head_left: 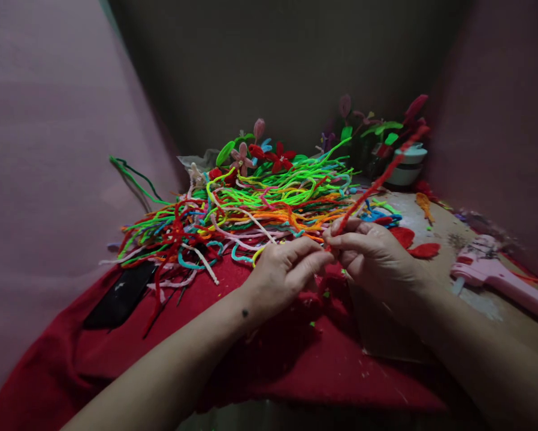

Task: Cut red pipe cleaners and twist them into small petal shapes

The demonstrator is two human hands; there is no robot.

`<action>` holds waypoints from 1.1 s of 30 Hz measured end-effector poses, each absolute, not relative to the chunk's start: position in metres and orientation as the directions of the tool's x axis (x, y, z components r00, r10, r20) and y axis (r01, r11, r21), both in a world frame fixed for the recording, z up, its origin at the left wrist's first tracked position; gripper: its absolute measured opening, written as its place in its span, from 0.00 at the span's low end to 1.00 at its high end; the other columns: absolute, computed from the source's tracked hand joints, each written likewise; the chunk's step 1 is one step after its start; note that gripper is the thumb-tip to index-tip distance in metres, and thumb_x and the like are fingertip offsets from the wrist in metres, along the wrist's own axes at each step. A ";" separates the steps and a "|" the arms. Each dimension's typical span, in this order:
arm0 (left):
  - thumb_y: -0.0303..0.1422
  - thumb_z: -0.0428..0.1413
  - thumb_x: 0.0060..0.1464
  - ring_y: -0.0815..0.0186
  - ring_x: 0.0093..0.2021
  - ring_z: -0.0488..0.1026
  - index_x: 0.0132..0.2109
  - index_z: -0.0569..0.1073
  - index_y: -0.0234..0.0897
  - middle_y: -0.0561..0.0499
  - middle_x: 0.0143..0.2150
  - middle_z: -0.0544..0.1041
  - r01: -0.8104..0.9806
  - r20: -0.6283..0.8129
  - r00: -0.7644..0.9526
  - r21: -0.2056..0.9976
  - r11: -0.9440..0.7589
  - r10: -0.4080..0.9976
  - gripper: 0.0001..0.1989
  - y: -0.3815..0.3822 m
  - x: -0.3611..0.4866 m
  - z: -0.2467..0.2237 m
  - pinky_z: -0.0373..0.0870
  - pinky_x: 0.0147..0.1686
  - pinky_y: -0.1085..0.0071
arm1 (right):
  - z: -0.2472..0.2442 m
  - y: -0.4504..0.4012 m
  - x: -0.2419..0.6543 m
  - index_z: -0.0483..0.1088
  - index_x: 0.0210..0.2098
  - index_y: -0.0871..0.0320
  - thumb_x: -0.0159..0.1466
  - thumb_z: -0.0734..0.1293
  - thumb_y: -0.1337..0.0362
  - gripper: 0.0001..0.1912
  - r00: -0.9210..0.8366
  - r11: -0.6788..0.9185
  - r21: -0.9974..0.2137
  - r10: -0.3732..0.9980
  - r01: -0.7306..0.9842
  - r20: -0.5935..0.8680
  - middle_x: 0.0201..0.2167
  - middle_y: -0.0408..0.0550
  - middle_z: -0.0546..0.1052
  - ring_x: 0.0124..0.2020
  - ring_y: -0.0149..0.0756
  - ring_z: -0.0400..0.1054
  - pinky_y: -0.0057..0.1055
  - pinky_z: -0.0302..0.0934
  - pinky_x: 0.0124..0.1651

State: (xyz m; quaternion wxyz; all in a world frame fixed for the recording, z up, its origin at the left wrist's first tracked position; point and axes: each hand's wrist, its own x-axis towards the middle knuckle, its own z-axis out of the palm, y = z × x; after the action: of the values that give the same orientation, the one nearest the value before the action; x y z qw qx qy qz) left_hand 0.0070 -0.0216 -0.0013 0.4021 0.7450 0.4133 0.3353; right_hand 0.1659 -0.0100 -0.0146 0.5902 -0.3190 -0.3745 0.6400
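A red pipe cleaner slants up and to the right from between my two hands. My right hand pinches it near its lower end. Close against it, my left hand has thumb and forefinger pressed together at that same lower end. The fingertips meet there and hide how the end is bent. Just behind the hands spreads a heap of pipe cleaners in green, orange, yellow, pink and red. Red fuzzy petals lie beyond my right hand.
A pink glue gun lies on cardboard at the right. A black phone rests at the left on the red cloth. Finished fuzzy flowers stand at the back, near a white-lidded container. Pink walls close in both sides.
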 end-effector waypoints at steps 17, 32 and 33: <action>0.29 0.47 0.52 0.60 0.36 0.70 0.41 0.67 0.36 0.43 0.37 0.72 0.842 -0.009 0.530 0.120 -0.525 0.848 0.09 0.005 -0.018 -0.007 0.61 0.33 0.68 | -0.011 -0.004 0.177 0.72 0.28 0.59 0.46 0.72 0.71 0.09 -0.145 -0.029 -0.846 0.988 -0.532 0.058 0.23 0.44 0.74 0.26 0.33 0.70 0.33 0.65 0.33; 0.35 0.45 0.55 0.59 0.37 0.74 0.50 0.62 0.41 0.46 0.40 0.76 0.894 0.057 0.411 0.170 -0.415 0.910 0.15 0.010 -0.027 0.009 0.65 0.34 0.67 | -0.007 -0.006 0.176 0.72 0.27 0.57 0.48 0.72 0.71 0.08 -0.048 0.203 -0.857 0.966 -0.473 0.255 0.24 0.41 0.73 0.26 0.29 0.68 0.28 0.65 0.32; 0.35 0.45 0.55 0.59 0.38 0.73 0.50 0.62 0.40 0.46 0.40 0.75 0.877 0.097 0.418 0.214 -0.429 0.903 0.15 0.011 -0.028 0.009 0.65 0.35 0.67 | -0.008 -0.006 0.176 0.72 0.27 0.57 0.48 0.72 0.71 0.08 -0.034 0.221 -0.858 0.963 -0.464 0.267 0.24 0.41 0.73 0.26 0.30 0.68 0.28 0.65 0.32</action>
State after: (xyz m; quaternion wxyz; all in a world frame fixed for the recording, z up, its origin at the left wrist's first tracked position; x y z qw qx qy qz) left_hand -0.0284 0.0114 0.0085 0.0651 0.8395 0.5303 0.0990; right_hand 0.1764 -0.0057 -0.0082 0.6377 -0.2762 -0.4515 0.5597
